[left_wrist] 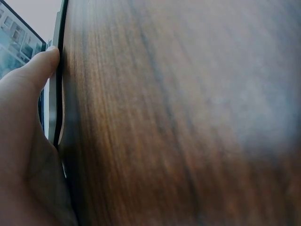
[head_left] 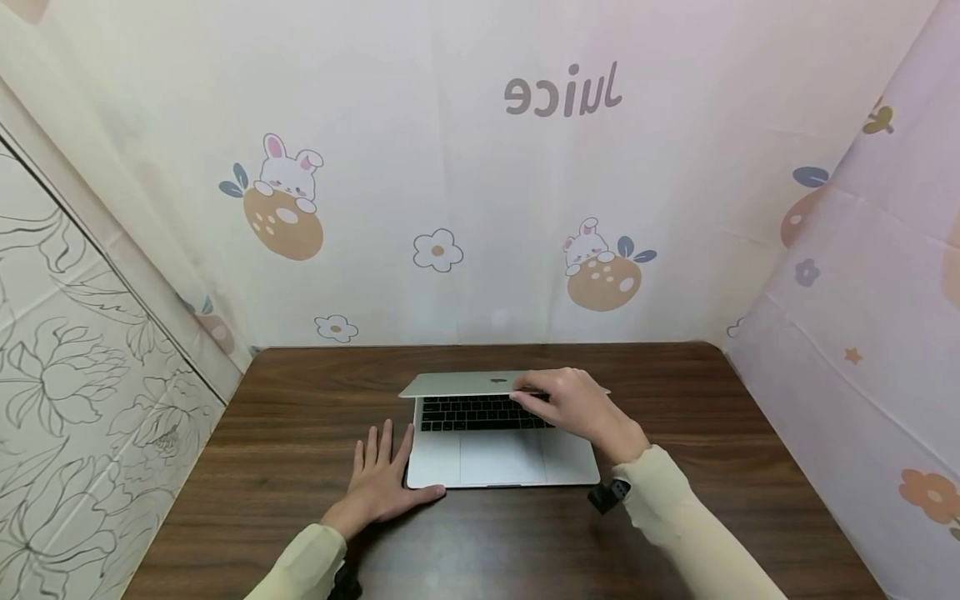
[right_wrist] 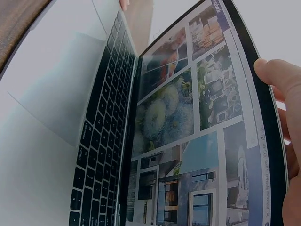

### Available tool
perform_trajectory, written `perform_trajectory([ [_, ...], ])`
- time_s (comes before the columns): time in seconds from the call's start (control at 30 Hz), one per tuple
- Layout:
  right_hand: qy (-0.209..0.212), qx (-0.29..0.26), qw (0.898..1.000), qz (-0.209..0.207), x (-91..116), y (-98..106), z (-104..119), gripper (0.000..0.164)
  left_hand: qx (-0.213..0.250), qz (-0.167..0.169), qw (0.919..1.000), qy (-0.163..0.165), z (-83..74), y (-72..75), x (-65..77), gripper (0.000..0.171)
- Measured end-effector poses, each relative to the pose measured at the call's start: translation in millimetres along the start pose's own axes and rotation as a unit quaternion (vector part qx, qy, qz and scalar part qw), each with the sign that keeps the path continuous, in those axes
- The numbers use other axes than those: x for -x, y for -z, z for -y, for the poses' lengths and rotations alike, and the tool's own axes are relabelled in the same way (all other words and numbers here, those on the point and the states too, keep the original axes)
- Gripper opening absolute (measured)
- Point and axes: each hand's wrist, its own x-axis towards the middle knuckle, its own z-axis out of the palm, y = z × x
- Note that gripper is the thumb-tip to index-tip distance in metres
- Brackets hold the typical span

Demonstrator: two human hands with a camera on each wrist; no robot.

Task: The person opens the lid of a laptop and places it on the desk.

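Note:
A silver laptop [head_left: 501,458] sits on the brown wooden table, its lid [head_left: 457,383] tilted forward partway over the black keyboard [head_left: 480,414]. My right hand [head_left: 573,404] pinches the lid's upper edge, thumb on the screen side and fingers behind. In the right wrist view the lit screen [right_wrist: 164,113] shows a grid of pictures. Flat beside the laptop's left front corner lies my left hand [head_left: 378,483], fingers spread. Its thumb [left_wrist: 40,66] touches the front edge of the laptop's base, while the other fingers rest on the table along the left side.
The wooden table [head_left: 300,450] reaches back to a pale curtain [head_left: 375,167] printed with rabbits and flowers. On the left stands a white panel [head_left: 67,400] with line-drawn flowers. A small black device [head_left: 609,496] is on the right wrist.

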Motion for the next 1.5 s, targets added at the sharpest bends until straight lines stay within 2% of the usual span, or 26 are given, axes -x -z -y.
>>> perform_trajectory([
  [0.27, -0.024, -0.034, 0.999, 0.013, -4.7, 4.6, -1.4, 0.008, 0.001, -0.006, 1.0000, 0.000, -2.1, 3.1, 0.9, 0.125],
  [0.37, -0.036, -0.042, 0.998, 0.019, -6.5, 5.9, -2.3, 0.009, -0.002, 0.003, 1.0000, 0.003, -5.0, 7.2, 1.6, 0.123],
  [0.5, -0.046, -0.052, 0.997, 0.028, -7.7, 7.3, -4.3, 0.009, 0.001, 0.009, 0.9999, 0.004, -4.3, 6.1, 0.3, 0.124],
  [0.6, -0.051, -0.057, 0.997, 0.031, -9.2, 9.1, -4.9, 0.009, -0.002, 0.002, 1.0000, 0.003, 0.0, 0.2, -1.5, 0.125],
  [0.97, -0.052, -0.045, 0.997, 0.031, -16.3, 12.1, -5.2, 0.008, 0.005, 0.016, 0.9998, 0.009, -2.7, 5.5, 0.0, 0.125],
  [1.2, -0.038, -0.031, 0.999, 0.021, -20.2, 12.1, -9.0, 0.006, 0.007, 0.000, 1.0000, 0.006, -2.0, 3.8, 0.1, 0.124],
  [1.3, -0.034, -0.029, 0.999, 0.021, -21.6, 11.8, -10.5, 0.007, 0.005, 0.005, 1.0000, 0.006, -1.9, 3.8, -0.1, 0.124],
  [1.5, -0.052, -0.026, 0.998, 0.034, -24.7, 13.1, -11.7, 0.008, 0.024, 0.003, 0.9997, -0.002, -4.3, 7.0, 1.7, 0.124],
])
